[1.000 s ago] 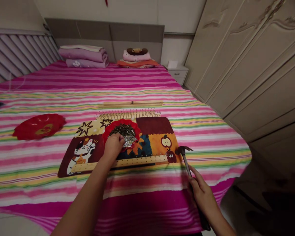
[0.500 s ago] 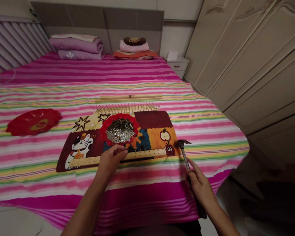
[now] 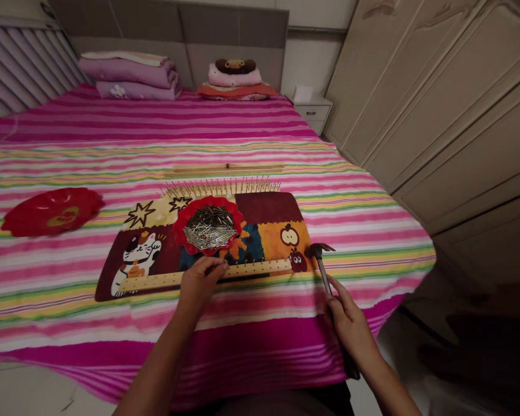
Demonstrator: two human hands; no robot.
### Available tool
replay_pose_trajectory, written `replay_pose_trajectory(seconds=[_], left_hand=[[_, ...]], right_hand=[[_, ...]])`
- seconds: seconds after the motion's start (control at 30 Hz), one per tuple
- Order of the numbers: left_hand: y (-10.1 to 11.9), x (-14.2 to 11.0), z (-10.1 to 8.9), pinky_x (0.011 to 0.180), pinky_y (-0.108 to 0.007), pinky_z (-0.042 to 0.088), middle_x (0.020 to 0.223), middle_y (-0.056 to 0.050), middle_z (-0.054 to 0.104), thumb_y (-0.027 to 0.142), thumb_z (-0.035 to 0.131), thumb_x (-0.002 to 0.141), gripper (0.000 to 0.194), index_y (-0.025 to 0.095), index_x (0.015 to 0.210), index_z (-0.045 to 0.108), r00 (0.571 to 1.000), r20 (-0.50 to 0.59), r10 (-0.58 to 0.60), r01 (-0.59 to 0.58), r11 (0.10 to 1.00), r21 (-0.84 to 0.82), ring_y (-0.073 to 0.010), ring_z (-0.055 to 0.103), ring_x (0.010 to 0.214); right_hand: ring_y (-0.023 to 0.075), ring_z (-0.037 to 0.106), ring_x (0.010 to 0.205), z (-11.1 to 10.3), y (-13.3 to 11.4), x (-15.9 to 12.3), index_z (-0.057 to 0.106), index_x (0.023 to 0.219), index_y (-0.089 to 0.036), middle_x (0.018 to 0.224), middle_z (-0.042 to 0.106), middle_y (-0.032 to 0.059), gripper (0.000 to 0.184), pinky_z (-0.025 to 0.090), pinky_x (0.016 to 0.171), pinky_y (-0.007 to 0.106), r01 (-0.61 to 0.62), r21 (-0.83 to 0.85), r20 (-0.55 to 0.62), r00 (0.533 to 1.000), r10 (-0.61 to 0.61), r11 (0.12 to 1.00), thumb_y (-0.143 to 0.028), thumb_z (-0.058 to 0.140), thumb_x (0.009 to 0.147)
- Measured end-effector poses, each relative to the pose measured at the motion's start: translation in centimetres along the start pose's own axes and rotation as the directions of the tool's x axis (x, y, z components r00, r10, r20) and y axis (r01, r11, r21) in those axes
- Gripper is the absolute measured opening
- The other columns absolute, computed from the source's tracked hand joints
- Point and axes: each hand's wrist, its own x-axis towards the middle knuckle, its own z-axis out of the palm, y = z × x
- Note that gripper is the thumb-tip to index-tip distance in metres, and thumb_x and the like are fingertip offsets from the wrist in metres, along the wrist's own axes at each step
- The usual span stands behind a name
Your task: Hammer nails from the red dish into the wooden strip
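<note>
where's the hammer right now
In the head view, the hammer is on the right side, gripped in the right hand, with its head by the right edge of the patterned mat, near the printed apples.

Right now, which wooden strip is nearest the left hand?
The front strip, lying on the mat at the left hand; the densely nailed strip and the wood behind it lie beyond the red bowl.

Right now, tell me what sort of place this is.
Most likely a bedroom: a wide bed under a striped cover, folded bedding near the headboard, and a small nightstand.
</note>
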Motion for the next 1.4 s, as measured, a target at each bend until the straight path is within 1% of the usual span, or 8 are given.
replay_pose_trajectory(seconds=[0.47,0.6,0.7,0.8,0.93,1.03,1.27,1.4], left_hand=[[-0.7,-0.3,0.3,0.073,-0.026,0.046,0.078,0.000,0.067,0.038,0.056,0.071,0.017,0.024,0.070,0.066,0.977,-0.023,0.211,-0.207,0.972,0.113,-0.0156,0.061,0.075],[-0.9,-0.5,0.5,0.074,-0.026,0.046,0.080,0.000,0.068,0.036,0.053,0.074,0.017,0.024,0.072,0.065,0.961,-0.020,0.277,-0.272,0.953,0.136,-0.0156,0.061,0.077],[-1.2,-0.6,0.7,0.074,-0.027,0.046,0.080,-0.001,0.068,0.035,0.052,0.075,0.017,0.024,0.073,0.065,0.953,-0.012,0.302,-0.298,0.944,0.143,-0.0159,0.061,0.078],[-1.4,-0.5,0.9,0.074,-0.027,0.046,0.080,-0.001,0.067,0.034,0.052,0.076,0.018,0.023,0.073,0.065,0.948,-0.011,0.319,-0.314,0.939,0.141,-0.0157,0.061,0.078],[-1.6,-0.6,0.8,0.072,-0.026,0.045,0.079,-0.001,0.066,0.032,0.051,0.077,0.016,0.022,0.074,0.064,0.941,-0.012,0.338,-0.332,0.931,0.153,-0.0152,0.060,0.076],[-1.7,-0.6,0.8,0.070,-0.025,0.044,0.079,-0.002,0.065,0.031,0.050,0.078,0.016,0.022,0.073,0.063,0.943,-0.004,0.334,-0.328,0.928,0.179,-0.0150,0.059,0.075],[-1.8,-0.4,0.9,0.072,-0.026,0.045,0.080,-0.002,0.066,0.031,0.051,0.077,0.015,0.023,0.074,0.063,0.946,-0.004,0.323,-0.317,0.931,0.178,-0.0159,0.060,0.078],[-1.7,-0.5,1.0,0.074,-0.028,0.046,0.079,-0.002,0.067,0.034,0.051,0.076,0.017,0.023,0.073,0.064,0.944,-0.010,0.330,-0.325,0.933,0.152,-0.0164,0.061,0.078]], right_hand=[[0.0136,0.049,0.050,-0.1,-1.6,-0.9,0.052,0.130,-0.011,0.061,0.056,-0.0020,0.061,0.044,0.049,0.024,0.001,0.008,-0.045,0.999,-0.001,1.000,-0.041,0.050,0.076],[0.0126,0.051,0.055,-0.3,-4.9,-3.0,0.052,0.131,-0.020,0.071,0.057,-0.0005,0.058,0.044,0.050,0.022,0.004,0.109,0.096,0.995,-0.015,0.994,-0.045,0.054,0.079],[0.0086,0.040,0.041,0.8,-7.7,-4.4,0.045,0.136,-0.022,0.067,0.052,-0.0029,0.060,0.034,0.037,0.020,-0.043,0.179,0.312,0.950,-0.015,0.983,-0.047,0.051,0.083],[0.0070,0.033,0.039,2.7,-9.2,-4.9,0.042,0.137,-0.021,0.060,0.045,-0.0059,0.052,0.025,0.036,0.019,-0.007,0.177,0.487,0.870,-0.082,0.984,-0.040,0.044,0.088],[0.0077,0.028,0.046,4.7,-9.3,-4.6,0.047,0.133,-0.022,0.055,0.033,-0.0080,0.042,0.022,0.042,0.020,0.169,0.136,0.586,0.781,-0.217,0.976,-0.028,0.042,0.091],[0.0082,0.027,0.047,5.3,-9.3,-4.4,0.044,0.135,-0.024,0.055,0.032,-0.0079,0.042,0.022,0.044,0.021,0.241,0.116,0.595,0.760,-0.262,0.963,-0.027,0.040,0.093],[0.0088,0.027,0.048,5.0,-9.1,-4.3,0.048,0.132,-0.021,0.055,0.031,-0.0076,0.041,0.023,0.044,0.021,0.210,0.104,0.591,0.773,-0.230,0.972,-0.027,0.040,0.092],[0.0090,0.034,0.047,3.8,-8.2,-4.1,0.043,0.137,-0.020,0.061,0.042,-0.0050,0.051,0.027,0.043,0.021,0.119,0.177,0.403,0.897,-0.183,0.977,-0.039,0.044,0.089]])
